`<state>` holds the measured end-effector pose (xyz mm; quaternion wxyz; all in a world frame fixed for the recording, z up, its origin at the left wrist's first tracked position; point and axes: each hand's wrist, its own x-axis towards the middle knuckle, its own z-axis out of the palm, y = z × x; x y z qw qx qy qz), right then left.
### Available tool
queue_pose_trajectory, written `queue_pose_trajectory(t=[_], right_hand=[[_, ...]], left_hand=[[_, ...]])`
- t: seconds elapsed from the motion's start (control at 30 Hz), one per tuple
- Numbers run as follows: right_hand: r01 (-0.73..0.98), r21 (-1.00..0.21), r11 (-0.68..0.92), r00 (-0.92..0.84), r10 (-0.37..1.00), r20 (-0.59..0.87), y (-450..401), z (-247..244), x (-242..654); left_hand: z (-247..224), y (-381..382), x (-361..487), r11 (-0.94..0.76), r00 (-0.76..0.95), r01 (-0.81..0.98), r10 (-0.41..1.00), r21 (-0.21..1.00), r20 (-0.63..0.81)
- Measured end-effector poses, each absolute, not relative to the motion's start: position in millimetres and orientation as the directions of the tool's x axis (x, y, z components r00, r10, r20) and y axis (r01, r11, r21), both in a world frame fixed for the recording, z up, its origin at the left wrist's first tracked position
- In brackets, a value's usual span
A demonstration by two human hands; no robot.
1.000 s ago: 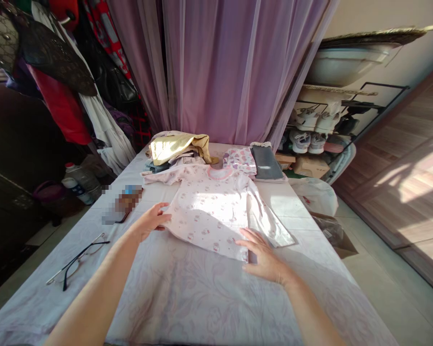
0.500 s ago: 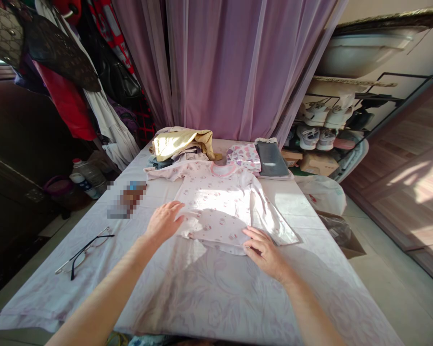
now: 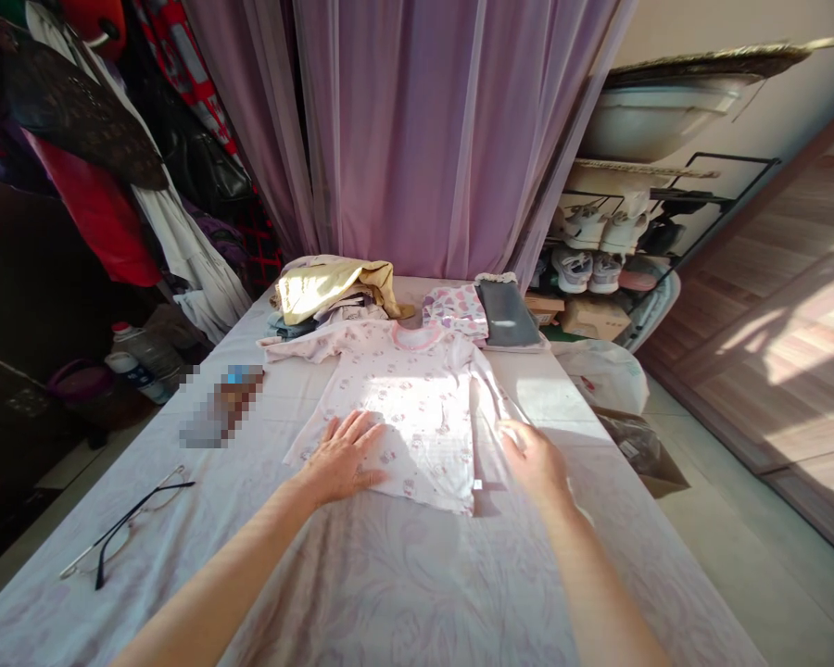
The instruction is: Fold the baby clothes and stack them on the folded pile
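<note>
A small white long-sleeved shirt with a pink neckband and a scattered print lies spread out on the bed. My left hand rests flat on its lower left part, fingers spread. At the shirt's right side, my right hand has its fingers curled round the right sleeve; the hand covers the sleeve's lower end. The left sleeve stretches out sideways toward a clothes pile. A small tag shows at the lower right corner of the hem.
Behind the shirt are a heap of clothes with a yellow garment on top, a folded patterned garment and a folded grey one. Glasses and a blurred-out object lie at left. A shoe rack stands at right.
My left hand has moved from beside the shirt onto its front. My right hand has gone from the hem to the right sleeve, which is drawn closer to the body.
</note>
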<state>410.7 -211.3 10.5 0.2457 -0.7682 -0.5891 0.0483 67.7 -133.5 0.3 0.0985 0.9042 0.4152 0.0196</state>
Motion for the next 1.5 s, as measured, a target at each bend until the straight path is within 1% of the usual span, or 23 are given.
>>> queue_pose_trajectory(t=[0.07, 0.13, 0.17, 0.23, 0.37, 0.43, 0.57, 0.7, 0.77, 0.83, 0.9, 0.93, 1.0, 1.1, 1.17, 1.23, 1.27, 1.37, 1.43, 1.47, 1.5], right_hand=[[0.865, -0.281, -0.415, 0.474, 0.860, 0.188, -205.3, 13.5, 419.5], [0.823, -0.162, -0.544, 0.564, 0.816, 0.127, -203.8, 15.0, 426.0], [0.806, -0.132, -0.577, 0.590, 0.803, 0.089, -204.3, 15.4, 428.7], [0.791, -0.122, -0.600, 0.606, 0.796, 0.012, -206.1, 15.9, 434.3], [0.798, -0.151, -0.584, 0.577, 0.812, -0.092, -206.4, 18.9, 449.8], [0.786, -0.161, -0.596, 0.588, 0.803, -0.102, -205.2, 21.1, 458.2], [0.782, -0.183, -0.595, 0.593, 0.802, -0.070, -205.6, 23.3, 466.0], [0.784, -0.179, -0.594, 0.582, 0.804, -0.119, -207.8, 23.0, 465.0], [0.761, -0.231, -0.607, 0.598, 0.793, -0.114, -207.2, 24.2, 469.1], [0.696, -0.346, -0.629, 0.658, 0.752, -0.041, -205.3, 27.0, 478.8], [0.607, -0.478, -0.635, 0.736, 0.676, 0.037, -202.5, 30.9, 491.8], [0.563, -0.533, -0.632, 0.767, 0.640, 0.052, -200.9, 32.7, 498.5], [0.497, -0.601, -0.626, 0.795, 0.606, 0.026, -197.5, 35.9, 509.6], [0.461, -0.659, -0.594, 0.780, 0.626, -0.018, -190.9, 40.9, 517.4], [0.380, -0.787, -0.485, 0.774, 0.633, -0.016, -183.5, 47.8, 516.2], [0.247, -0.910, -0.333, 0.766, 0.642, -0.027, -172.1, 59.4, 510.2], [0.192, -0.942, -0.274, 0.759, 0.650, -0.035, -164.9, 66.8, 505.3], [0.172, -0.969, -0.180, 0.691, 0.722, -0.012, -139.5, 91.8, 480.0], [0.158, -0.985, -0.064, 0.501, 0.865, 0.024, -121.7, 106.6, 453.3], [0.166, -0.986, -0.006, 0.420, 0.905, 0.065, -113.0, 112.6, 437.8], [0.172, -0.984, 0.042, 0.349, 0.932, 0.100, -104.8, 117.4, 421.8]], left_hand=[[4.7, -132.6, 72.9, -0.629, 0.644, 0.755, 0.764, 0.185, -0.029], [7.7, -130.7, 81.1, -0.627, 0.637, 0.759, 0.771, 0.176, -0.002], [8.6, -129.4, 86.2, -0.630, 0.639, 0.757, 0.769, 0.174, 0.005], [9.3, -126.7, 97.0, -0.645, 0.654, 0.745, 0.756, 0.173, 0.003], [5.3, -123.9, 113.7, -0.674, 0.687, 0.719, 0.727, 0.171, -0.022], [1.7, -123.8, 116.3, -0.680, 0.691, 0.712, 0.722, 0.176, -0.005], [-2.9, -122.9, 115.5, -0.689, 0.698, 0.696, 0.715, 0.202, 0.034], [-1.6, -121.4, 124.1, -0.697, 0.709, 0.684, 0.705, 0.215, 0.030], [0.2, -122.0, 134.8, -0.710, 0.722, 0.669, 0.691, 0.222, 0.033], [1.8, -124.1, 147.6, -0.722, 0.736, 0.655, 0.676, 0.223, 0.027], [3.0, -127.5, 159.2, -0.739, 0.755, 0.635, 0.655, 0.223, 0.022], [3.3, -129.4, 163.7, -0.749, 0.765, 0.623, 0.644, 0.225, 0.024], [3.5, -132.7, 169.1, -0.762, 0.777, 0.605, 0.628, 0.230, 0.037], [3.6, -134.7, 170.0, -0.763, 0.780, 0.597, 0.624, 0.248, 0.042], [4.3, -133.7, 169.0, -0.752, 0.780, 0.596, 0.626, 0.280, 0.022], [7.0, -130.6, 169.9, -0.720, 0.767, 0.598, 0.641, 0.352, 0.009], [9.7, -128.2, 171.7, -0.695, 0.758, 0.589, 0.652, 0.413, 0.016], [26.6, -117.3, 184.3, -0.553, 0.701, 0.478, 0.708, 0.683, 0.083], [45.5, -107.3, 197.5, -0.416, 0.631, 0.349, 0.767, 0.840, 0.117], [56.3, -101.7, 204.5, -0.361, 0.588, 0.301, 0.799, 0.883, 0.126], [67.2, -95.9, 211.0, -0.337, 0.538, 0.281, 0.831, 0.899, 0.143]])
